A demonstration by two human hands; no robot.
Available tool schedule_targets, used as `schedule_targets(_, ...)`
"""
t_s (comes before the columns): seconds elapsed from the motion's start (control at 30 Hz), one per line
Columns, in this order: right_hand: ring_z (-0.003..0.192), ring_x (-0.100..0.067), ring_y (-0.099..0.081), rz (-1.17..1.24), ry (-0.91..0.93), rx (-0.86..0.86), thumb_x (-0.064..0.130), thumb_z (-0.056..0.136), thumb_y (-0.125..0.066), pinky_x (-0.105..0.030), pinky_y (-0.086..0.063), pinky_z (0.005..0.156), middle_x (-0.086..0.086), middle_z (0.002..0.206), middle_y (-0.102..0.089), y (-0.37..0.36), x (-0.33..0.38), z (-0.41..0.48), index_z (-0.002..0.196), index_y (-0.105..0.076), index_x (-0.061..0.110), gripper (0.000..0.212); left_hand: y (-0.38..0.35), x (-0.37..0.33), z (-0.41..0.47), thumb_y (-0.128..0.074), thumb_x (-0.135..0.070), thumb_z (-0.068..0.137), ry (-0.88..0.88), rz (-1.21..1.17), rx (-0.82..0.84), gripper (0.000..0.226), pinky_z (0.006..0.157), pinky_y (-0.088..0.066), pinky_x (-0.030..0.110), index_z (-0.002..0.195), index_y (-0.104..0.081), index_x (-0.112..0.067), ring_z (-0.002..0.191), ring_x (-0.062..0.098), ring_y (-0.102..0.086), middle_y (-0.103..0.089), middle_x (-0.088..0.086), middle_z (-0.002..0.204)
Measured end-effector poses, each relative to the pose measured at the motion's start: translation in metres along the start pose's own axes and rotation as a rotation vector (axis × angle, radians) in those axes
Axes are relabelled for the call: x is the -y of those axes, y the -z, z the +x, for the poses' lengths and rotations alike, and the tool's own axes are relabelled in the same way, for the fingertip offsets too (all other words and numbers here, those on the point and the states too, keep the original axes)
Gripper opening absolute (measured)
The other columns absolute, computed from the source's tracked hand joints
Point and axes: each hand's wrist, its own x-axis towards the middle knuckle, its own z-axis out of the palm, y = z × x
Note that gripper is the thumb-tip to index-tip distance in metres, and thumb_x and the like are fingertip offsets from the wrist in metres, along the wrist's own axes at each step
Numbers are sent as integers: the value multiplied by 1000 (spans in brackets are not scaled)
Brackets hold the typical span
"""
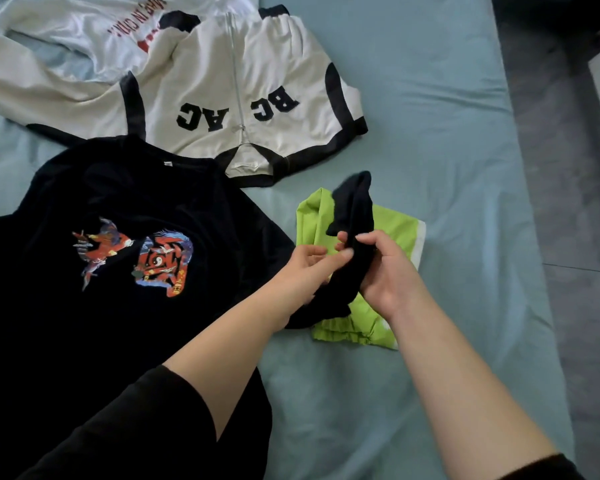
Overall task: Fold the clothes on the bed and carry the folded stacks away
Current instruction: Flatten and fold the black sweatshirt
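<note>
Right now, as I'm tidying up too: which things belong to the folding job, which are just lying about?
In the job: black garment in left hand and right hand, folded green garment, black T-shirt, white zip jacket, white sweatshirt.
Just there: bed sheet, grey floor.

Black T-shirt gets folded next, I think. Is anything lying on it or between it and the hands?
Nothing lies on the black T-shirt; only the left forearm crosses its edge. The left hand and right hand both hold a small black garment above the green garment.
</note>
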Motion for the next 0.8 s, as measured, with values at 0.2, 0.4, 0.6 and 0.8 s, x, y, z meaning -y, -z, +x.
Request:
schedule_targets(0.2, 89, -16, -61, -157, -41, 39, 9, 86, -39, -30, -45, 80, -1, 91, -70, 0, -11, -58, 86, -68, 15, 30, -18, -27, -14, -66, -55, 79, -70, -257, -14, 54, 87, -55, 46, 113, -66, -13, 102, 28, -68, -73, 7, 108)
schedule_targets(0.4, 106, -9, -64, -492, 258, -231, 49, 69, -76, -33, -49, 90, 8, 112, -68, -8, 28, -110, 118, -57, 29, 56, -26, -55, -53, -68, -31, 87, -201, 153, 29, 15, 60, -54, 29, 90, -66, -17, 65, 16, -67, -69, 0, 72)
schedule_targets(0.6, 63, -1, -57, -723, 524, -367, 25, 73, -81, -17, -45, 61, 13, 66, -62, -8, 80, -132, 78, -60, 19, 22, -49, -85, -80, -69, -26, 86, -304, 439, 120, 18, 80, -53, 34, 99, -66, -13, 88, 22, -68, -70, 3, 89)
schedule_targets(0.8, 67, -5, -63, -970, 405, -258, 28, 81, -75, -13, -45, 58, 5, 72, -71, 49, 144, -156, 79, -66, 17, 14, -101, -102, -73, -71, -30, 84, -370, 518, 102, 21, 75, -49, 36, 90, -65, -11, 76, 18, -60, -62, 2, 77)
